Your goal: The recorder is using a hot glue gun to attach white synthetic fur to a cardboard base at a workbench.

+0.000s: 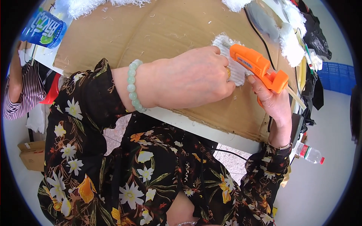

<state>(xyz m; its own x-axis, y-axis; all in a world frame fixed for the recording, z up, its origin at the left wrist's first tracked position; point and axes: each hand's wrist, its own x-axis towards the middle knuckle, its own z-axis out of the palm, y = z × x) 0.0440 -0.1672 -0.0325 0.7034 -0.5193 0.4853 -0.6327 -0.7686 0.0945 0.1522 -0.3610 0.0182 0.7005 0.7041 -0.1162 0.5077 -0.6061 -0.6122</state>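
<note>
An orange hot glue gun (250, 62) is in my right hand (273, 100), whose fingers are closed round its handle. A pale glue stick (296, 98) sticks out of its back end. The nozzle points up and left, over the far end of a small white ribbed fabric piece (238, 71) with a fluffy edge. My left hand (196, 73), with green beads at the wrist, is curled closed at the left side of that piece. Its fingertips are hidden beneath the hand, and the fabric shows just past the knuckles.
Brown cardboard (169, 30) covers the white table, with bits of fluff on it. White fluffy material (292, 45) lies at the far right, near a black cable (260, 34). A blue printed package (44, 29) stands far left. Another person's arm (16, 79) shows at the left edge.
</note>
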